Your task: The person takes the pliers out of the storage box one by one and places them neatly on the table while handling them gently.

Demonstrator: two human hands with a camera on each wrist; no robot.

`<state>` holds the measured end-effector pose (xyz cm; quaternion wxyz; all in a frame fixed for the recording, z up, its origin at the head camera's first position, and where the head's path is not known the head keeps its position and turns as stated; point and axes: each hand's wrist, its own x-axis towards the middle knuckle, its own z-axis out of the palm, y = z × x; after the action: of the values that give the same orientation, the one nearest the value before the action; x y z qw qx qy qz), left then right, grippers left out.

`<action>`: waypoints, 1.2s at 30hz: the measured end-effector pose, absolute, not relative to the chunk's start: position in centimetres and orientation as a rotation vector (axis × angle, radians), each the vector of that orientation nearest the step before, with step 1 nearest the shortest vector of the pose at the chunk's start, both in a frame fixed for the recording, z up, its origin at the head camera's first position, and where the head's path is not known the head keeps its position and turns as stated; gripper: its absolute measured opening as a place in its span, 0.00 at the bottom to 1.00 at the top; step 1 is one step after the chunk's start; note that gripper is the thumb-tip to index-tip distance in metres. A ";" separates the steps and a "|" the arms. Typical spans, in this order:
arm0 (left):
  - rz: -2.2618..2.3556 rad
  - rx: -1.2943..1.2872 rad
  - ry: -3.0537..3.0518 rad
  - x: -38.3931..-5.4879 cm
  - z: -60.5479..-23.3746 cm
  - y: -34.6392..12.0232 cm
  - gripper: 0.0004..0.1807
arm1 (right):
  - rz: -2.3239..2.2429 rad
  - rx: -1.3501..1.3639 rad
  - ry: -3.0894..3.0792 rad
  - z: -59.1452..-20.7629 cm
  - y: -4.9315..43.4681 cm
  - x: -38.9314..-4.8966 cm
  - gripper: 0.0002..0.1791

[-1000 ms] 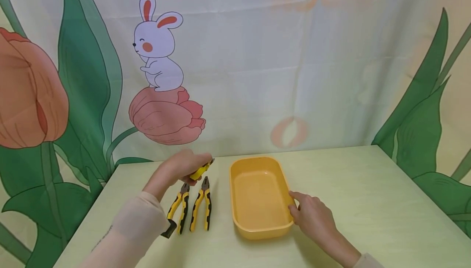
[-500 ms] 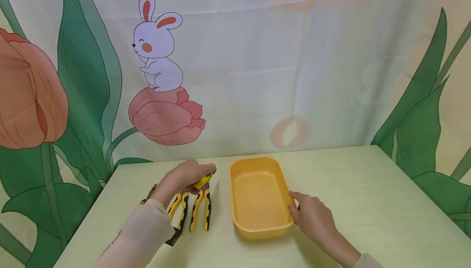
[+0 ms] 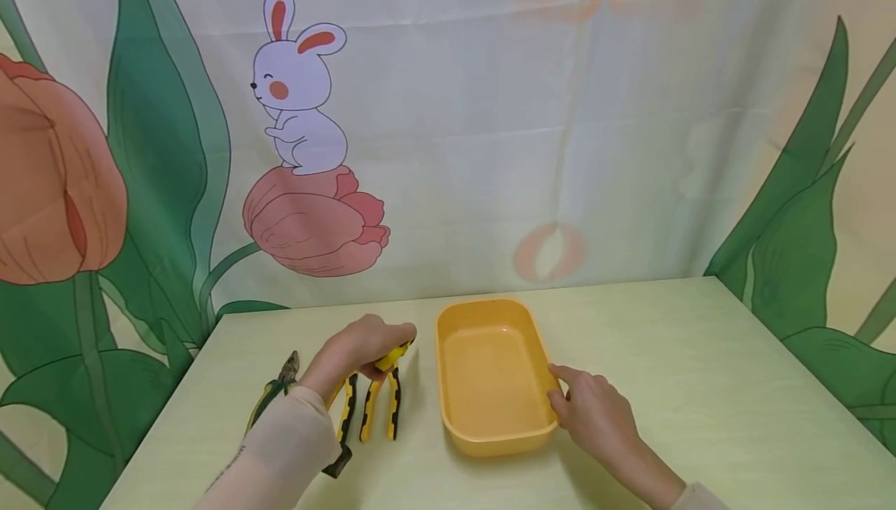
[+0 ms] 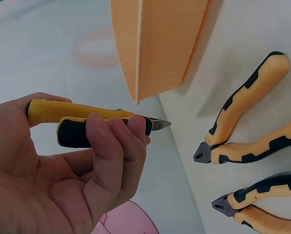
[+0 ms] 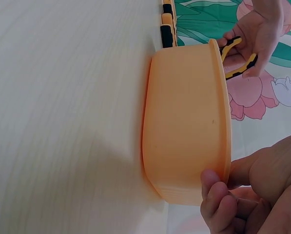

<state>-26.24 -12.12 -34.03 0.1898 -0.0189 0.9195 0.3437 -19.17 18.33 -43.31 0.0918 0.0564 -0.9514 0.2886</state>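
Note:
My left hand (image 3: 374, 343) grips a pair of pliers (image 4: 77, 112) with yellow and black handles, its grey tip sticking out past the fingertips in the left wrist view. The hand is raised above two similar pliers on the table, left of the yellow plastic tub (image 3: 497, 385). Of these, the right pair (image 3: 395, 409) has its head hidden by the hand in the head view; the left pair (image 3: 348, 409) is partly behind the forearm. My right hand (image 3: 595, 409) pinches the tub's right rim, thumb and fingers on either side of the wall. The tub stands upright and has nothing in it.
Another pair of pliers (image 3: 287, 374) lies at the far left, mostly covered by the left sleeve (image 3: 294, 440). The pale table (image 3: 686, 362) ends at the back against a hanging cloth (image 3: 448, 183) printed with a rabbit and tulips.
My left hand, with the pliers, has moved a little right and lower in the head view. Its shifted sleeve uncovers the far-left pliers. My right hand and the tub have stayed put.

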 end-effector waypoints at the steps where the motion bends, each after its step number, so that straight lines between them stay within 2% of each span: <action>1: 0.964 -0.053 2.585 -26.3 -34.1 -12.1 0.21 | 0.857 0.167 -2.826 -43.3 18.3 -19.2 0.22; 36: 0.830 -0.127 2.638 -27.2 -36.1 -10.2 0.23 | 0.889 0.172 -2.825 -43.4 18.6 -19.1 0.22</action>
<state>-27.19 -10.18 -36.07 0.1855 -0.0450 0.9363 0.2948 -19.09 18.59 -43.40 0.0872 0.0576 -0.9486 0.2986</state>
